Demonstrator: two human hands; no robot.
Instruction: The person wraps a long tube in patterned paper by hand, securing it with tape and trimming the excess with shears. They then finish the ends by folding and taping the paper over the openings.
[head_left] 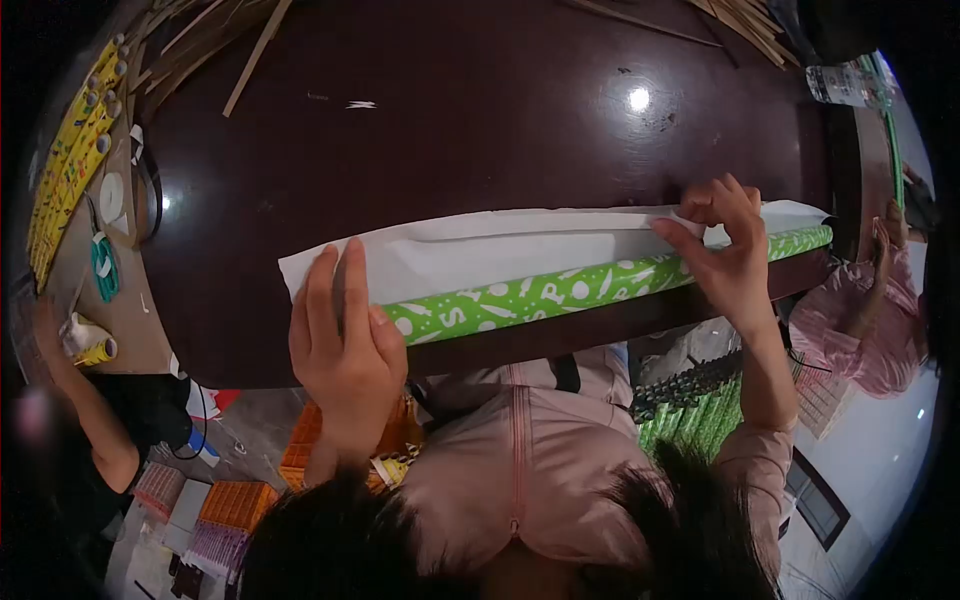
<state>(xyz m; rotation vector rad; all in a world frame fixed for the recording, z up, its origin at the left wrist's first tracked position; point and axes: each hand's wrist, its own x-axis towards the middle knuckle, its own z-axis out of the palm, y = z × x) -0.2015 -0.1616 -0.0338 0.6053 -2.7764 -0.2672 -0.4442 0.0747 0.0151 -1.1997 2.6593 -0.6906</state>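
Observation:
A long strip of green printed paper (540, 300) with white letters and shapes lies across the near side of the dark table, partly curled into a tube. Its white underside (480, 255) faces up along the far edge. My left hand (345, 345) grips the left end, two fingers stretched over the white side and the thumb against the green curl. Toward the right end, my right hand (728, 250) pinches the white far edge between thumb and bent fingers. Whether anything lies inside the curl is hidden.
Thin wooden strips (255, 60) lie at the far left, more strips (745, 30) at the far right. Yellow printed tubes (75, 160) are stacked on a side table. A plastic bottle (845, 87) lies at right. Co-workers sit either side; orange crates (235, 503) stand below.

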